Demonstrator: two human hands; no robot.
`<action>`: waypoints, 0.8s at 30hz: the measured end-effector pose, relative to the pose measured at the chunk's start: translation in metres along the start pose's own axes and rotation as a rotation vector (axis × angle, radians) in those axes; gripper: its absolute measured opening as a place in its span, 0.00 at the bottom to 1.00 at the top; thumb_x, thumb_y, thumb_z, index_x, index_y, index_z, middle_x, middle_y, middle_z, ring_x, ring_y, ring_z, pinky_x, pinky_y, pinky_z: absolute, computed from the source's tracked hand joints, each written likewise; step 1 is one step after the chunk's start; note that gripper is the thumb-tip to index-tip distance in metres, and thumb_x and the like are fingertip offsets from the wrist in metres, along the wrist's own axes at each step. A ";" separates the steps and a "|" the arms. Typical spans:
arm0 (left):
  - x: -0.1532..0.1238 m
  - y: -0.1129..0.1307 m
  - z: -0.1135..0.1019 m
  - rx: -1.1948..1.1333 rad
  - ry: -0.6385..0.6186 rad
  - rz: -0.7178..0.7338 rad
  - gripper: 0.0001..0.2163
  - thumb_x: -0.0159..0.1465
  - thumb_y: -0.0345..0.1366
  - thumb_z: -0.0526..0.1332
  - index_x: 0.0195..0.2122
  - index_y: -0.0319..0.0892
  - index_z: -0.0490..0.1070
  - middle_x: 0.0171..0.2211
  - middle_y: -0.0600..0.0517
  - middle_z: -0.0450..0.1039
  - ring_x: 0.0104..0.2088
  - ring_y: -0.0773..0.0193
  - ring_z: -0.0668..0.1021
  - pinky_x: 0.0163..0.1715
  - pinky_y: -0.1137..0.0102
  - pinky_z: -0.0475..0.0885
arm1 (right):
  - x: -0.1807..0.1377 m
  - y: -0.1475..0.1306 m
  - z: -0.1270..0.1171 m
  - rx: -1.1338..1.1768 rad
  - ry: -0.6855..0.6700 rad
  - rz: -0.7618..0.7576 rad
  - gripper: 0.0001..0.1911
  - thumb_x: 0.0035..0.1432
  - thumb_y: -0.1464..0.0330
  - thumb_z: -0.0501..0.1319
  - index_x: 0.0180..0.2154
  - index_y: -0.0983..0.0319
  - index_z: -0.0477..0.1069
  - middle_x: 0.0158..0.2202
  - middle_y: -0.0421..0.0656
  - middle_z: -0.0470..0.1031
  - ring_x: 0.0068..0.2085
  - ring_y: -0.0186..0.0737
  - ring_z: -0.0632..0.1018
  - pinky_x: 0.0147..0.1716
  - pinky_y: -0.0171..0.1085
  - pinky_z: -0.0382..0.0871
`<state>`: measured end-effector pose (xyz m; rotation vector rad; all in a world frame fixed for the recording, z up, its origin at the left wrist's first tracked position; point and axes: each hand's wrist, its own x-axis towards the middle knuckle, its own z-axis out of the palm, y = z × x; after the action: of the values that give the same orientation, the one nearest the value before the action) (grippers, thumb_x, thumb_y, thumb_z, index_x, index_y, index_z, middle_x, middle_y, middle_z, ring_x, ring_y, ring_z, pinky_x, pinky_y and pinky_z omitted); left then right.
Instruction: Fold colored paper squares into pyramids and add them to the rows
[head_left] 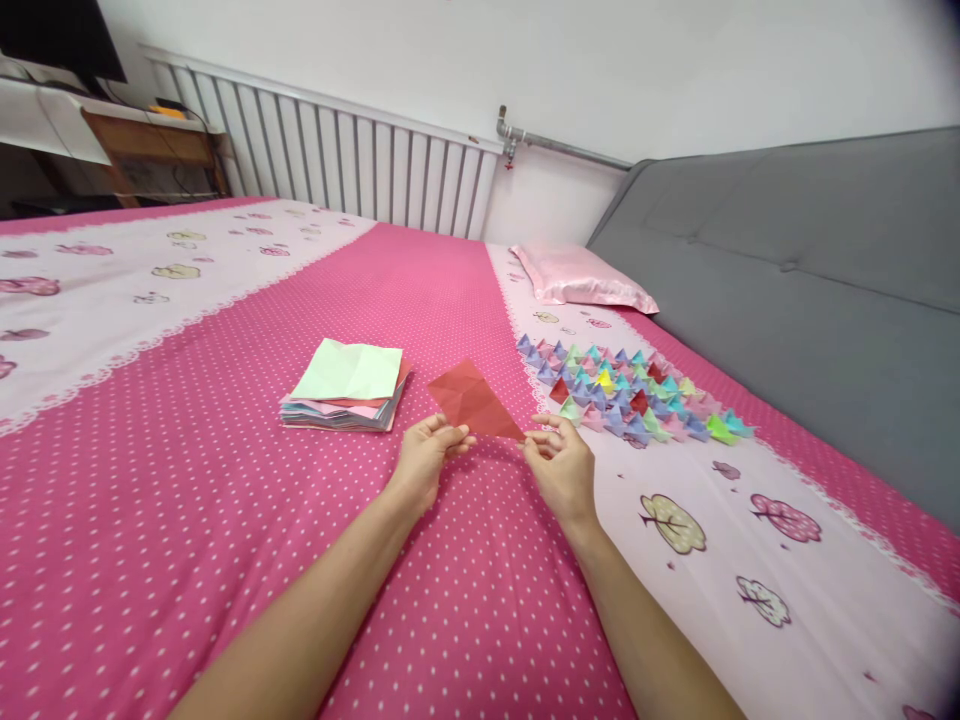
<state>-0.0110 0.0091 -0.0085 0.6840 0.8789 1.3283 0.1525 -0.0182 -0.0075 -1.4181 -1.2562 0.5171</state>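
Observation:
A creased sheet of red origami paper (474, 398) is held above the pink bed cover between my two hands. My left hand (426, 460) pinches its near left edge with thumb and fingers. At the near right corner, my right hand (562, 462) grips the tip between thumb and fingertips. Left of the sheet lies a stack of coloured paper squares (346, 385), a pale green one on top. Many small folded paper boats (622, 390) in blue, pink, green, red and yellow stand in rows to the right.
The bed cover (225, 480) has polka dots and printed trees. A pink pillow (581, 277) lies farther back, beside a grey padded headboard (795, 270). A white radiator (337, 150) and a pipe (570, 148) run along the wall. A desk (142, 140) with a monitor (64, 35) stands far left.

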 end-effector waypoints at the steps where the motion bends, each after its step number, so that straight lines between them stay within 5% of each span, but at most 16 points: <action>1: 0.001 0.000 -0.001 -0.007 0.009 0.008 0.12 0.43 0.27 0.67 0.21 0.38 0.61 0.19 0.58 0.68 0.22 0.72 0.76 0.24 0.80 0.69 | 0.001 0.001 0.000 0.008 0.013 -0.004 0.14 0.47 0.70 0.59 0.39 0.62 0.67 0.29 0.44 0.77 0.30 0.40 0.79 0.34 0.39 0.73; 9: 0.003 0.000 0.000 0.098 0.025 0.116 0.11 0.45 0.30 0.66 0.26 0.39 0.64 0.18 0.58 0.69 0.24 0.68 0.77 0.27 0.76 0.70 | 0.003 0.006 -0.002 0.089 0.055 -0.040 0.13 0.52 0.69 0.57 0.41 0.63 0.66 0.38 0.47 0.75 0.29 0.35 0.77 0.32 0.37 0.72; 16: -0.001 -0.009 -0.004 0.735 -0.062 0.568 0.09 0.54 0.29 0.58 0.37 0.40 0.71 0.34 0.48 0.78 0.34 0.62 0.79 0.34 0.70 0.72 | -0.009 -0.009 0.001 0.058 -0.023 -0.354 0.31 0.50 0.72 0.61 0.56 0.57 0.56 0.57 0.52 0.61 0.29 0.31 0.75 0.32 0.37 0.73; 20: -0.006 -0.009 -0.008 1.116 -0.068 0.787 0.09 0.55 0.27 0.56 0.36 0.42 0.71 0.31 0.50 0.78 0.30 0.63 0.79 0.31 0.70 0.71 | -0.013 -0.014 -0.001 -0.023 -0.027 -0.516 0.38 0.49 0.74 0.61 0.60 0.52 0.50 0.62 0.49 0.52 0.46 0.43 0.74 0.35 0.39 0.74; 24: -0.008 -0.006 -0.008 1.152 -0.071 0.968 0.10 0.56 0.25 0.55 0.36 0.42 0.71 0.33 0.51 0.78 0.32 0.64 0.79 0.34 0.71 0.72 | -0.012 -0.015 -0.003 -0.141 -0.036 -0.597 0.27 0.48 0.78 0.59 0.51 0.54 0.67 0.58 0.46 0.60 0.56 0.47 0.66 0.44 0.43 0.72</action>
<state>-0.0150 -0.0003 -0.0162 2.2458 1.3065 1.5004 0.1449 -0.0324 0.0031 -1.0698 -1.6822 0.0453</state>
